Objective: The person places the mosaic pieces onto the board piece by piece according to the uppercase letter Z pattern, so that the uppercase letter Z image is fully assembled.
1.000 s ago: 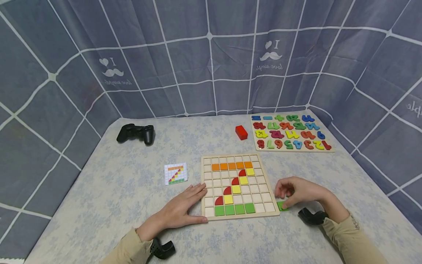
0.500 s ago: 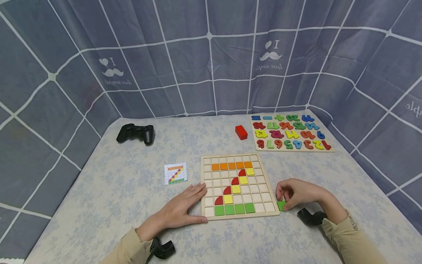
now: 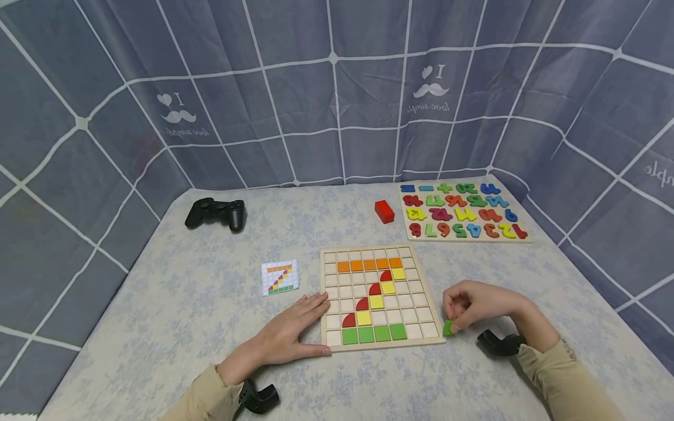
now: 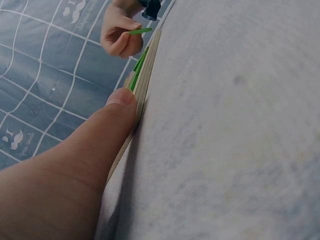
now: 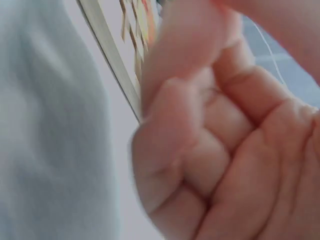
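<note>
A wooden grid board (image 3: 423, 315) lies in front of me in the head view. Its tiles are an orange row (image 3: 370, 265), a diagonal of yellow squares (image 3: 376, 302) beside red quarter-rounds (image 3: 361, 304), and a green row (image 3: 374, 334) along the bottom. My left hand (image 3: 286, 333) rests on the board's left edge, fingers straight. Just off its lower right corner, my right hand (image 3: 483, 305) pinches a green square tile (image 3: 448, 328) between thumb and finger. Seen from the left wrist, that tile (image 4: 140, 31) is raised. In the right wrist view, curled fingers fill much of the picture.
Left of the board lies a small pattern card (image 3: 280, 278). Farther back are a black game controller (image 3: 216, 214), a red block (image 3: 384, 211) and a number puzzle board (image 3: 467, 236). A blue tiled-pattern curtain (image 3: 295, 105) surrounds the table (image 3: 158, 316).
The green tile, flat on the table by the board before, is now tilted up in my right fingers, which have closed in on it. My left hand stays in place.
</note>
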Demonstrator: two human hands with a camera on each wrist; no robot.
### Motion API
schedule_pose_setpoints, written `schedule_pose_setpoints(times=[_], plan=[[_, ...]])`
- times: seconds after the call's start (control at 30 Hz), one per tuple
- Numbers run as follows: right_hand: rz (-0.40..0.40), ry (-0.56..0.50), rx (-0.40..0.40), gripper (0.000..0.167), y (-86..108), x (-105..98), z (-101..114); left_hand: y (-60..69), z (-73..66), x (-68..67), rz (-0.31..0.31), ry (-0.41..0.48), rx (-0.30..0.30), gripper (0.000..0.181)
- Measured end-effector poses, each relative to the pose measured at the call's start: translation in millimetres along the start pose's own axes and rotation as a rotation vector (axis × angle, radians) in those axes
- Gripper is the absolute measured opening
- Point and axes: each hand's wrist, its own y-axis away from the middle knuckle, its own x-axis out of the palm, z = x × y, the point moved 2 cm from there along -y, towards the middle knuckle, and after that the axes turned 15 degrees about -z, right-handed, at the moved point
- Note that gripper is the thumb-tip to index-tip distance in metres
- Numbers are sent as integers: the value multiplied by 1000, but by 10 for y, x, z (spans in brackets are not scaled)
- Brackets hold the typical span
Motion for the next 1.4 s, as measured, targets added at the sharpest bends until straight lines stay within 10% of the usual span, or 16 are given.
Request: schedule_pose_setpoints(times=[0.47, 1.4], plan=[[-50, 146, 37, 10, -403, 402, 193, 17, -12, 5, 1, 4, -2, 89], [-74, 202, -24, 13, -385, 459, 214, 0, -5, 4, -4, -7, 13, 90]])
